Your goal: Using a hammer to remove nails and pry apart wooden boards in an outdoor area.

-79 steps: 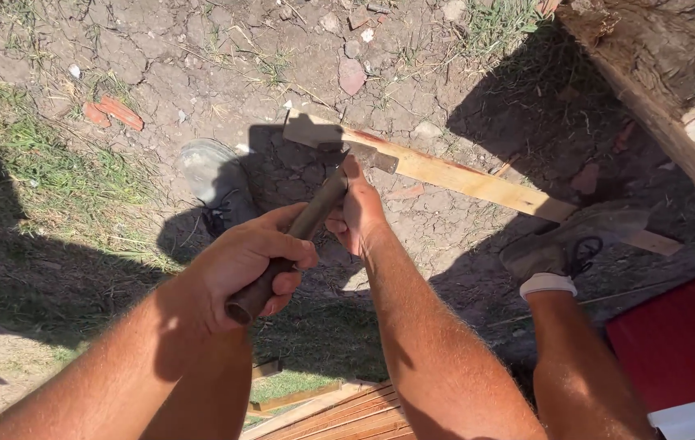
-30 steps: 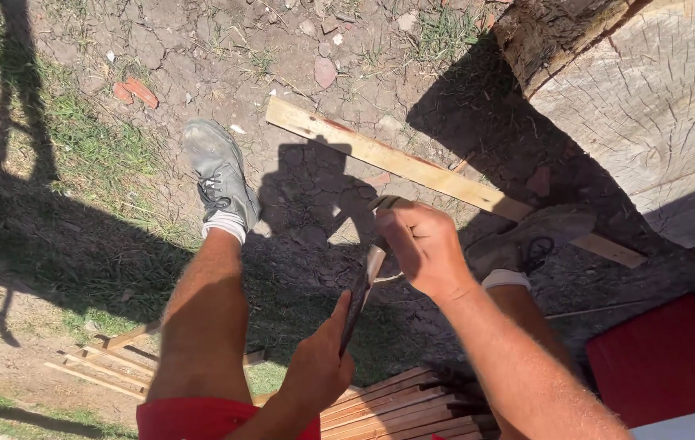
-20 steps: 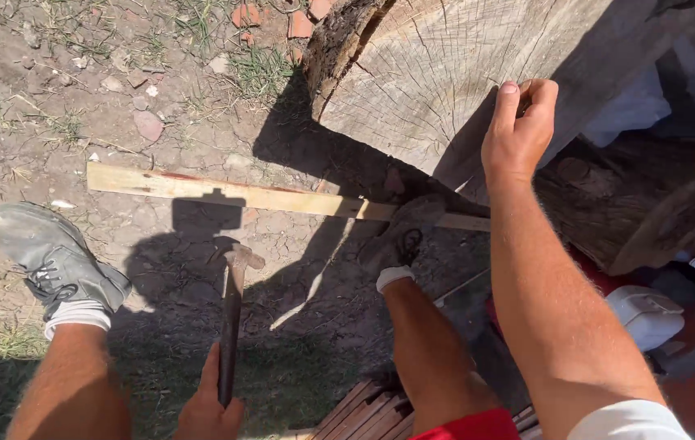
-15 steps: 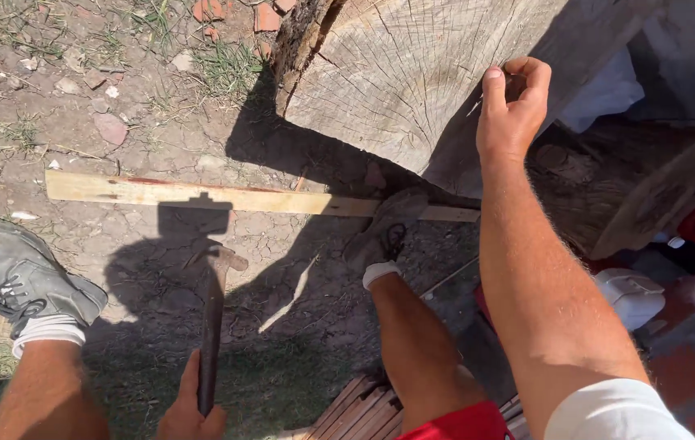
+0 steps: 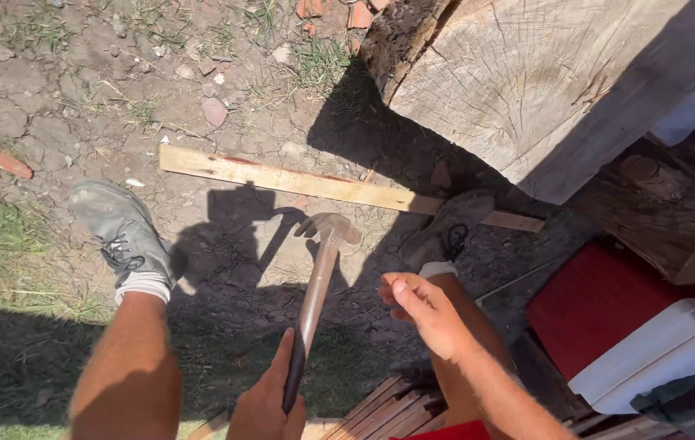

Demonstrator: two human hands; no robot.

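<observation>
While the left hand (image 5: 266, 407) keeps its fingers wrapped round the bottom of the claw hammer (image 5: 315, 301), the tool stands nearly upright in front of the person, its rusty head up near the middle of the view and over the bare dirt between the two legs. The right hand (image 5: 425, 314) hovers just beside the handle, holding nothing, fingers loosely curled and half open, not touching the hammer as far as I can see.

No nail or struck piece shows under the hammer head, so I'd judge no blow is in hand right now; the hammer is merely held, and the long wooden slat (image 5: 323, 186) lying on the ground beyond it looks untouched. A stack of thin slats (image 5: 400, 407) sits at the person's seat.

Compared with half a second earlier, the right hand has come off the big log stump (image 5: 543, 90) and dropped down towards the hammer, which the left hand has kept hold of throughout.

Around that: a grey shoe (image 5: 123, 232) on the left foot at the edge of the grass, another shoe (image 5: 445, 232) in shadow by the slat, and a red and white cooler box (image 5: 632, 334) to the right.
</observation>
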